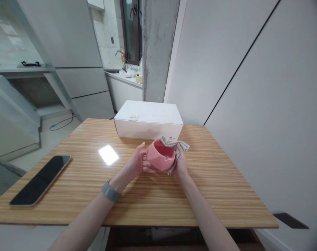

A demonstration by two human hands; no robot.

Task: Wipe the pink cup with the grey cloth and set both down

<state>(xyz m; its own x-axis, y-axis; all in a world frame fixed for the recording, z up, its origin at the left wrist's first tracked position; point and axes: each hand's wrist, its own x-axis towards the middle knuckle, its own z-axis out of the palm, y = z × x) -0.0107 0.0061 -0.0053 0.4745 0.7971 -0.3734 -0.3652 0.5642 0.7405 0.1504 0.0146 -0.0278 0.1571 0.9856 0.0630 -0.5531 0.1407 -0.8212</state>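
A glossy pink faceted bowl or planter [160, 157] is tilted above the wooden table, its opening turned toward me and to the right. A grey cloth [183, 145] lies over its rim and right side. My right hand [181, 164] is closed on the cloth and grips the pink vessel's right side through it. At the vessel's left side is my left hand [137, 161], its thumb raised and its fingers apart beside and under the wall. Whether those fingertips bear on the vessel I cannot tell. A grey band circles my left wrist.
Behind the hands a white box [149, 116] stands on the wooden table [90, 198]. A dark-screened phone [42, 181] lies near the left edge. Close on the right is a white panelled wall [268, 115]. A sink with a tap [123, 62] appears in the background.
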